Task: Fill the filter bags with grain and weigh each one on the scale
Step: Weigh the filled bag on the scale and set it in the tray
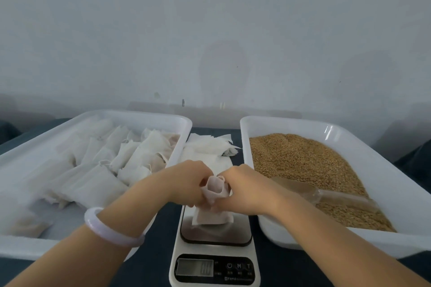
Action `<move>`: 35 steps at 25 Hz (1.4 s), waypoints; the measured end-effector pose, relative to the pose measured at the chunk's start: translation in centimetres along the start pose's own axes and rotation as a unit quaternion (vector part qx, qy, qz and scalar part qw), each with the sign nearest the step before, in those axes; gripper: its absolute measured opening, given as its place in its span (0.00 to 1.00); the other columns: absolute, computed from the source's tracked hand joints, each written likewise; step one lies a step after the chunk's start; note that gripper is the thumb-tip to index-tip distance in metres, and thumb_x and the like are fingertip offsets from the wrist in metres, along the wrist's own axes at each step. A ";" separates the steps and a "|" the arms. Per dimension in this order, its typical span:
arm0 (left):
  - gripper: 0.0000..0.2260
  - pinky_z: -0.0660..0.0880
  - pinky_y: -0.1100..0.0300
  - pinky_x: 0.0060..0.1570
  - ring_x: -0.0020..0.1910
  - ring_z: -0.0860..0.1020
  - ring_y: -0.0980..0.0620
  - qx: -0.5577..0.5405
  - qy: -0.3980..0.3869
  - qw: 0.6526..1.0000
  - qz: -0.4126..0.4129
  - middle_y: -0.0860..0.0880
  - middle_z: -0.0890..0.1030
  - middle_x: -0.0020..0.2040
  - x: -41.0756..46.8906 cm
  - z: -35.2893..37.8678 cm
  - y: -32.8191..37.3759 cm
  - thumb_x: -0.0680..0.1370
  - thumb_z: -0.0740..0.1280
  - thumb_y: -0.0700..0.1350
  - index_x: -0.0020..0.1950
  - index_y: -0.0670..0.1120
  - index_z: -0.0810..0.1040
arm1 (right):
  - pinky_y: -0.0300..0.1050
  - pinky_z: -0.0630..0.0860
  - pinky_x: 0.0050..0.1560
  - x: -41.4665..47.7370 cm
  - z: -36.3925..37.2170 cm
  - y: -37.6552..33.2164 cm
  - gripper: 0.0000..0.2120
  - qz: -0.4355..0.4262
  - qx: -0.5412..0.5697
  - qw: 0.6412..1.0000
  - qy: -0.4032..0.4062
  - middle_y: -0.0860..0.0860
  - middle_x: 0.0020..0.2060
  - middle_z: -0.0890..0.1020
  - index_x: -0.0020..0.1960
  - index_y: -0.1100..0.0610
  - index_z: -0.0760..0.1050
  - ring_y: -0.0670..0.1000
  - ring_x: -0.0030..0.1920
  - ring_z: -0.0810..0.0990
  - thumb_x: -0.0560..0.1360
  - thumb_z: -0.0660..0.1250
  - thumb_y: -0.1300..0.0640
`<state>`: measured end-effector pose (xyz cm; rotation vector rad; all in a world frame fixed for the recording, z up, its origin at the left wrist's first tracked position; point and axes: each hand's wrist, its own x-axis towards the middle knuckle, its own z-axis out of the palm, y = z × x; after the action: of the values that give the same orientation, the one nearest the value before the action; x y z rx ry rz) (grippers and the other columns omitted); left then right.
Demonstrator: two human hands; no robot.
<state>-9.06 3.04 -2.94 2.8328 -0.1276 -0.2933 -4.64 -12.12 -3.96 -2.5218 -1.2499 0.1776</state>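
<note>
The dark tabletop (279, 272) carries everything, and the scale (215, 251) sits at its middle, nearest the person. Left of the scale is a big white tray (140, 116) of plump filled bags (130, 154). Right of the scale is a matching tray (303, 121) heaped with brown grain (303, 161). A clear scoop (326, 196) lies in the grain on the side toward the scale. Behind the scale a loose stack of flat empty bags (207, 149) rests between the two trays.

The filter bag (214, 193) being worked on stands on the scale's platform. Its swollen bottom rests there, its long axis runs roughly straight up, and its mouth is uppermost. The left hand (184, 182) grips the neck from the left of the scale and the right hand (247, 186) from the right. Both have their fingers curled in on the cloth, and their knuckles almost meet over the platform. A pale bracelet (112, 230) rings the left wrist. Neither hand is nearer; the bag sits right between them.

My guess is that they are cinching the neck closed. A true reading would need both hands lifted straight off, so the upright bag settles without tipping. The scale's display (194, 267) is lit, but the digits are too blurred to read.
</note>
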 end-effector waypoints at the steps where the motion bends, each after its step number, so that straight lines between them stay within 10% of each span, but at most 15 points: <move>1: 0.12 0.69 0.67 0.30 0.33 0.76 0.54 0.012 -0.001 1.000 -0.002 0.52 0.76 0.33 0.1 0.1 0.0 0.72 0.69 0.41 0.33 0.49 0.70 | 0.44 0.65 0.30 0.0 0.0 0.1 0.19 0.001 -0.007 1.000 0.000 0.55 0.30 0.77 0.33 0.57 0.71 0.52 0.31 0.72 0.70 0.66 0.41; 11: 0.12 0.69 0.67 0.28 0.31 0.75 0.53 0.072 -0.016 0.997 -0.022 0.51 0.74 0.29 0.7 0.7 0.6 0.72 0.69 0.41 0.31 0.46 0.69 | 0.46 0.60 0.45 1.0 0.8 -0.3 0.18 -0.009 -0.162 0.986 -0.028 0.48 0.29 0.68 0.31 0.51 0.62 0.49 0.31 0.65 0.76 0.61 0.46; 27: 0.12 0.72 0.58 0.40 0.37 0.74 0.51 0.077 -0.009 0.997 -0.023 0.51 0.73 0.33 0.9 1.4 0.5 0.74 0.68 0.45 0.34 0.46 0.69 | 0.45 0.58 0.43 1.6 1.5 0.2 0.17 -0.026 -0.212 0.977 0.002 0.50 0.30 0.67 0.31 0.52 0.61 0.53 0.39 0.66 0.75 0.63 0.51; 35: 0.12 0.65 0.61 0.35 0.36 0.70 0.56 -0.004 0.053 0.999 0.001 0.55 0.71 0.37 0.2 0.9 -0.1 0.71 0.69 0.46 0.35 0.52 0.65 | 0.42 0.61 0.28 0.5 -0.8 0.7 0.21 0.013 -0.023 0.999 -0.038 0.51 0.30 0.72 0.32 0.55 0.70 0.49 0.29 0.67 0.64 0.74 0.40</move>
<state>-9.01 2.90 -3.83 2.8327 -0.1060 -0.1436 -3.62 -12.26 -3.42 -2.5938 -1.2632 0.2569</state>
